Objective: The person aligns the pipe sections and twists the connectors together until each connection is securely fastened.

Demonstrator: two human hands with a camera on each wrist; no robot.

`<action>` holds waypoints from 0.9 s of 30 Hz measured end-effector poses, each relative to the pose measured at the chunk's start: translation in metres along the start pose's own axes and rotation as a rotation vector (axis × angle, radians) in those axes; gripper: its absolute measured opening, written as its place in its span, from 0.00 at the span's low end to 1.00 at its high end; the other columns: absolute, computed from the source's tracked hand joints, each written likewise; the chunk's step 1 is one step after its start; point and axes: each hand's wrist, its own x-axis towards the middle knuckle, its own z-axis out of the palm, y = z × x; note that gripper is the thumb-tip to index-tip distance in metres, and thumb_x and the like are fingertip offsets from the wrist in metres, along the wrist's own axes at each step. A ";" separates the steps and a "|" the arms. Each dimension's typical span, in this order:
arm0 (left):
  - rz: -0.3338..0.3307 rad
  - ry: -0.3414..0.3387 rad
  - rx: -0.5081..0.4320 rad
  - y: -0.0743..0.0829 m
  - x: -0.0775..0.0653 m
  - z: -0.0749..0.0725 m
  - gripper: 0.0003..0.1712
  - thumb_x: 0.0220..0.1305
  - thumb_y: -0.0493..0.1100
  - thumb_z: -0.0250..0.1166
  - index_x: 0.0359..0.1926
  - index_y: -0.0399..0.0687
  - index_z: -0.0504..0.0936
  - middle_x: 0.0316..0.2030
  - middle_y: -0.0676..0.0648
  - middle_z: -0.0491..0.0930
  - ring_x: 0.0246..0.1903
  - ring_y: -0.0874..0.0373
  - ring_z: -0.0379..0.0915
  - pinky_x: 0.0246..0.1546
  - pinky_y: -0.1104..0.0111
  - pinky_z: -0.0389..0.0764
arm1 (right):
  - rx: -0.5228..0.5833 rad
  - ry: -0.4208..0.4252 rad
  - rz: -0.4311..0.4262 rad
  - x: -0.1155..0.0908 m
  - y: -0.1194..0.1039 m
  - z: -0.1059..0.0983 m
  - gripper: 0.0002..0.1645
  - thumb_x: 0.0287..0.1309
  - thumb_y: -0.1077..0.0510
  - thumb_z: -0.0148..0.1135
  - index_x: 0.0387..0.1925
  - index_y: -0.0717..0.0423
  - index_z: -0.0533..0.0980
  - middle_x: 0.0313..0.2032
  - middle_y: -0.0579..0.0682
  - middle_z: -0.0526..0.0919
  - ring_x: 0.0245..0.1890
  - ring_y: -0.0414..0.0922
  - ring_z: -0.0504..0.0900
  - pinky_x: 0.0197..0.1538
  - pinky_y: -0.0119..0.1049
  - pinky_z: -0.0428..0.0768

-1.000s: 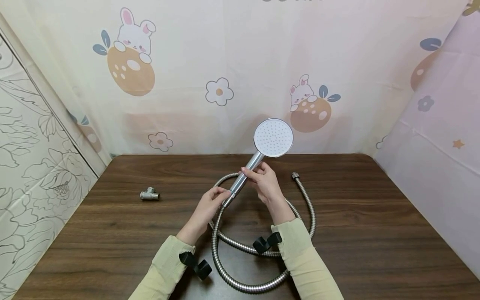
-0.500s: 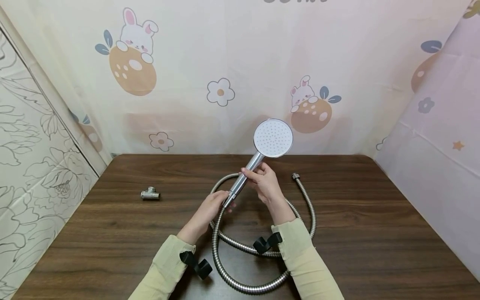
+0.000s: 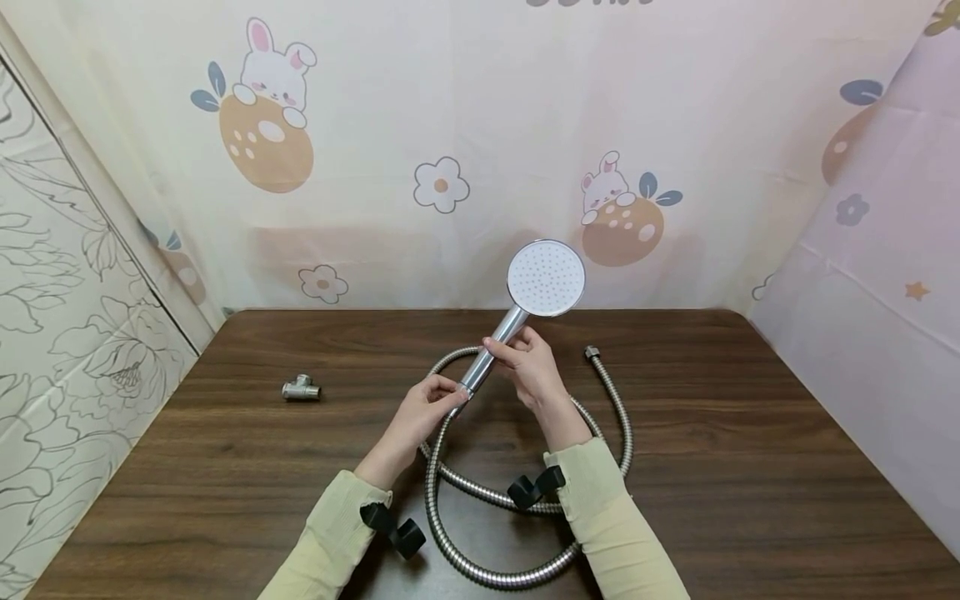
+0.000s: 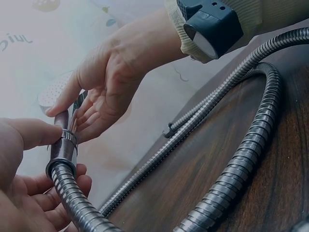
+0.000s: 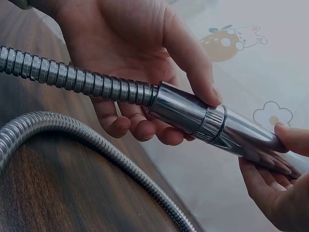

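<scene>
1. head: right hand (image 3: 536, 375) held the shower head (image 3: 546, 278) over the bench (image 3: 720, 433); left hand (image 3: 412, 421) had re-pinched its base.
2. left wrist: hose (image 4: 241, 166) entered the joint (image 4: 62, 152).
3. right wrist: left thumb (image 5: 194, 60) pressed there, likely a fresh grip for twisting.

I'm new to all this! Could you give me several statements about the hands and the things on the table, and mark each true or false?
1. The right hand holds the chrome shower head with a round white face. True.
2. The left hand touches the joint between the handle and the ribbed silver metal hose. True.
3. The hose is stretched out straight. False: it curves in loops.
4. The small silver T-shaped metal fitting is in the right hand. False: the fitting lies on the dark brown wooden table, left of both hands.
5. The shower head's white face points down at the table. False: it shows toward the head camera.
</scene>
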 end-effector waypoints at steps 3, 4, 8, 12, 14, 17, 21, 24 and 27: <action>-0.005 0.004 0.017 -0.001 0.000 0.000 0.15 0.57 0.45 0.62 0.42 0.41 0.75 0.31 0.48 0.77 0.31 0.60 0.69 0.32 0.69 0.67 | 0.001 0.000 0.003 0.000 0.000 0.000 0.21 0.54 0.67 0.59 0.49 0.60 0.65 0.32 0.47 0.80 0.44 0.53 0.80 0.47 0.42 0.77; -0.005 0.002 0.023 -0.001 0.001 0.000 0.15 0.58 0.46 0.62 0.42 0.40 0.75 0.31 0.48 0.76 0.31 0.59 0.69 0.32 0.69 0.67 | 0.002 -0.002 0.002 0.000 0.000 0.000 0.21 0.54 0.67 0.59 0.49 0.60 0.65 0.32 0.47 0.80 0.45 0.54 0.80 0.47 0.43 0.76; -0.009 -0.001 0.019 -0.001 0.001 0.000 0.16 0.62 0.47 0.56 0.42 0.38 0.76 0.29 0.48 0.76 0.29 0.59 0.70 0.32 0.70 0.67 | -0.001 0.001 -0.004 -0.001 -0.001 0.000 0.21 0.54 0.67 0.59 0.49 0.61 0.65 0.32 0.47 0.80 0.43 0.52 0.81 0.47 0.42 0.77; -0.030 -0.048 0.014 -0.002 0.001 0.000 0.20 0.66 0.48 0.49 0.43 0.36 0.77 0.31 0.42 0.79 0.29 0.58 0.72 0.33 0.70 0.69 | -0.004 -0.005 -0.006 -0.001 -0.001 0.000 0.24 0.54 0.67 0.59 0.52 0.64 0.63 0.32 0.47 0.80 0.41 0.50 0.81 0.46 0.41 0.77; -0.036 -0.078 0.017 -0.003 0.000 0.000 0.21 0.67 0.48 0.47 0.44 0.34 0.76 0.33 0.39 0.80 0.29 0.56 0.73 0.34 0.69 0.70 | -0.004 -0.008 -0.006 -0.001 -0.001 0.000 0.24 0.54 0.67 0.59 0.52 0.64 0.63 0.32 0.47 0.80 0.41 0.50 0.82 0.47 0.42 0.77; -0.032 -0.100 0.019 -0.004 0.000 -0.001 0.23 0.67 0.49 0.47 0.44 0.33 0.76 0.34 0.39 0.80 0.30 0.55 0.74 0.36 0.69 0.70 | 0.003 -0.009 -0.008 -0.002 0.000 0.000 0.23 0.54 0.67 0.59 0.51 0.64 0.63 0.32 0.47 0.80 0.41 0.49 0.82 0.48 0.43 0.76; -0.013 -0.102 0.017 -0.004 0.001 -0.001 0.20 0.66 0.49 0.49 0.42 0.34 0.76 0.33 0.41 0.81 0.31 0.53 0.74 0.36 0.69 0.70 | 0.015 -0.009 -0.010 -0.002 0.001 0.000 0.21 0.54 0.68 0.59 0.49 0.62 0.64 0.31 0.47 0.80 0.37 0.46 0.83 0.49 0.44 0.76; -0.003 -0.098 0.016 -0.003 0.001 -0.001 0.18 0.65 0.48 0.51 0.40 0.35 0.77 0.32 0.41 0.80 0.30 0.53 0.74 0.35 0.69 0.70 | 0.016 -0.010 -0.008 -0.002 0.001 0.000 0.20 0.54 0.68 0.59 0.48 0.62 0.64 0.31 0.47 0.80 0.37 0.45 0.83 0.49 0.44 0.76; 0.000 -0.080 0.017 -0.002 0.000 -0.002 0.17 0.64 0.48 0.53 0.38 0.37 0.77 0.28 0.43 0.79 0.29 0.54 0.72 0.33 0.69 0.69 | 0.020 -0.010 -0.002 -0.001 0.002 0.000 0.20 0.54 0.68 0.59 0.48 0.62 0.64 0.31 0.47 0.80 0.37 0.46 0.83 0.51 0.45 0.75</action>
